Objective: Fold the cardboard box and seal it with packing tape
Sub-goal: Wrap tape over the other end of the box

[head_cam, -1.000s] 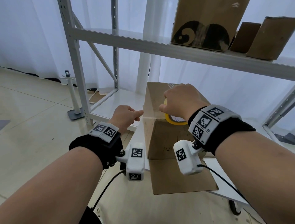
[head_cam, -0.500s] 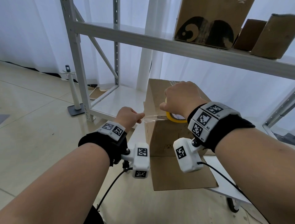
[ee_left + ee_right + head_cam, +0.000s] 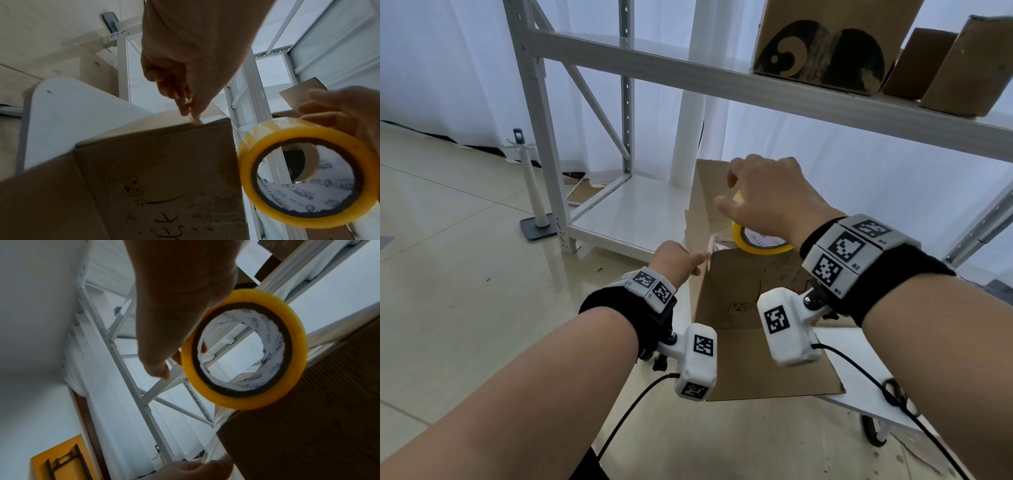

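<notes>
A brown cardboard box (image 3: 750, 284) stands on a white table (image 3: 68, 113) with one flap lying flat towards me. My left hand (image 3: 700, 260) pinches the clear tape end and holds it at the box's upper left edge (image 3: 193, 120). My right hand (image 3: 726, 192) is over the top of the box and grips the yellow tape roll (image 3: 760, 241). In the right wrist view the thumb sits outside the roll (image 3: 244, 350) and a fingertip shows inside its core. A short, crinkled strip of tape runs from the roll to the box corner.
White metal shelving (image 3: 722, 78) rises right behind the box, and its upper shelf carries several cardboard boxes (image 3: 818, 44). A white floor stand (image 3: 530, 185) is at the left on the tiled floor. Cables hang from both wrist cameras.
My left hand has carried the tape end rightwards up to the box's left edge. The right hand has risen and moved farther over the box with the roll, so the stretched strip has shortened.
</notes>
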